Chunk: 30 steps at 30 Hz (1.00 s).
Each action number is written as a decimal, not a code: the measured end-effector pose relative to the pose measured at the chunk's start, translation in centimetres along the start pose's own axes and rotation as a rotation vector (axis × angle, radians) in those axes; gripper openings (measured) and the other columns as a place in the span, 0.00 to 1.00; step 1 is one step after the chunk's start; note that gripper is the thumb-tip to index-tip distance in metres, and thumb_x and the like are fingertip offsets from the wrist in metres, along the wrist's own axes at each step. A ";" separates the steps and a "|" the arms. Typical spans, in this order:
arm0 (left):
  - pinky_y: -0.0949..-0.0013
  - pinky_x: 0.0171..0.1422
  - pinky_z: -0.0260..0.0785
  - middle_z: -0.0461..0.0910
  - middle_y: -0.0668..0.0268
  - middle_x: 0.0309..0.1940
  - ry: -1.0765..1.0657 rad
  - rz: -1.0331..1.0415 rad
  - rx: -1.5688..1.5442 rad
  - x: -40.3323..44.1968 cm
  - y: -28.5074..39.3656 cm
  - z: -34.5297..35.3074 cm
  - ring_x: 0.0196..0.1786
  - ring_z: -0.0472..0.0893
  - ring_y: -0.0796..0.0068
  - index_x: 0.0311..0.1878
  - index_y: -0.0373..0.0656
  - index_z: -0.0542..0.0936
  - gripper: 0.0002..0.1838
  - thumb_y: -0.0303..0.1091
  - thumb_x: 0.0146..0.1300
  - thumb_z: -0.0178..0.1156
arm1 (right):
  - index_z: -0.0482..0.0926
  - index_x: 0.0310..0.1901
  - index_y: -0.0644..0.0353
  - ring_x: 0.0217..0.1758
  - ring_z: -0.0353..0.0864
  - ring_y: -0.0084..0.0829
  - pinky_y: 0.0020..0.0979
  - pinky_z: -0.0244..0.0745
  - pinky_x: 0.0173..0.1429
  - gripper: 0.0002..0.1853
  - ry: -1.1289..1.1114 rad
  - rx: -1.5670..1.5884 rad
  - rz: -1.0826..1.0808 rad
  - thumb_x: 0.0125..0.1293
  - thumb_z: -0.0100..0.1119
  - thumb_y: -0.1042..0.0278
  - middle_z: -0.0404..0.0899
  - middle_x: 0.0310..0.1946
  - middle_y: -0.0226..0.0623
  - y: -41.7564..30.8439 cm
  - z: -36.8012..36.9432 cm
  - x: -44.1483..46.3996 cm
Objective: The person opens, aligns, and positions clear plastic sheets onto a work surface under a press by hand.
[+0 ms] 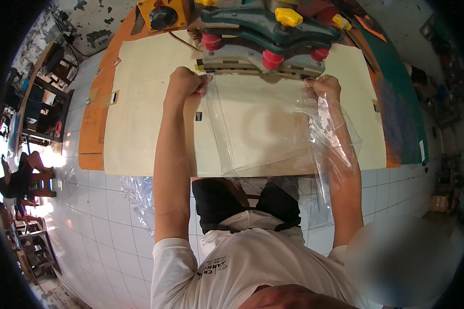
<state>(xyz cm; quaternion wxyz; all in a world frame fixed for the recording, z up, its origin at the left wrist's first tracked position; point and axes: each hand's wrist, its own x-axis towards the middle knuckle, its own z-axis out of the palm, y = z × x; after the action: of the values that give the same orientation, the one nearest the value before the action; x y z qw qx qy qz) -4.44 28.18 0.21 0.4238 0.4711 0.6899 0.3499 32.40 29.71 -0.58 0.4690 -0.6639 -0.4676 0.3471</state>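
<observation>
Left hand (183, 83): Here we are at the upper left corner of the sheet, fingers (203, 88) curled in and pinching the film between thumb and forefinger.
Right hand (325, 87): Over to the other upper corner, and again we see a pinch on the film, the remaining fingers folded under.
Clear plastic sheet (263, 129): Stretched between both hands above the desk, we find, with loose, shiny folds over the right forearm (345, 159) and film hanging past the front edge.
Machine (270, 38): Just beyond the sheet's upper edge, green and grey, with red and yellow knobs; whether the film touches its lower bar (258, 69), we cannot tell.
Desk (92, 136): Orange at the left, green at the right, and we have a cream covering (139, 113) across the middle, bearing small dark patches.
Orange box (163, 15): Back left, beside the machine, we spot its black knob.
Floor (105, 206): White tiles below us, crumpled plastic (138, 195) showing under the desk's front edge.
</observation>
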 end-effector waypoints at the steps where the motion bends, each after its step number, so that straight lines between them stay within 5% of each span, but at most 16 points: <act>1: 0.67 0.19 0.61 0.75 0.62 0.15 0.001 -0.002 -0.009 0.1 -0.1 0.0 0.17 0.73 0.73 0.22 0.34 0.78 0.16 0.32 0.56 0.73 | 0.68 0.24 0.63 0.18 0.79 0.29 0.29 0.72 0.19 0.18 0.011 -0.020 0.014 0.49 0.74 0.78 0.79 0.21 0.43 -0.2 0.0 -0.1; 20: 0.69 0.23 0.67 0.74 0.65 0.12 0.066 0.043 0.178 0.0 0.3 0.2 0.15 0.72 0.76 0.15 0.35 0.77 0.20 0.36 0.56 0.73 | 0.65 0.22 0.60 0.19 0.77 0.27 0.30 0.72 0.19 0.20 -0.021 -0.025 -0.045 0.49 0.73 0.80 0.76 0.21 0.40 -0.9 -0.1 -0.3; 26: 0.67 0.28 0.70 0.77 0.63 0.13 0.100 0.060 0.260 -0.6 0.5 0.3 0.18 0.76 0.75 0.16 0.35 0.79 0.20 0.40 0.54 0.74 | 0.71 0.22 0.65 0.19 0.76 0.27 0.28 0.69 0.19 0.15 -0.010 -0.042 -0.087 0.51 0.74 0.76 0.78 0.21 0.40 0.3 -0.5 -0.2; 30: 0.68 0.30 0.71 0.78 0.63 0.13 0.101 0.101 0.311 -0.6 0.4 0.1 0.19 0.77 0.74 0.16 0.36 0.80 0.21 0.42 0.53 0.74 | 0.77 0.26 0.72 0.17 0.74 0.25 0.26 0.67 0.19 0.12 -0.263 0.231 -0.086 0.53 0.72 0.74 0.79 0.21 0.40 0.9 -1.9 0.4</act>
<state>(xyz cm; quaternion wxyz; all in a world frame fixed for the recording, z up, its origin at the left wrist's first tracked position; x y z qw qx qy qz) -4.06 27.79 0.66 0.2924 0.5471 0.7315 0.2829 34.49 29.45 -0.86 0.4911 -0.5340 -0.5101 0.4621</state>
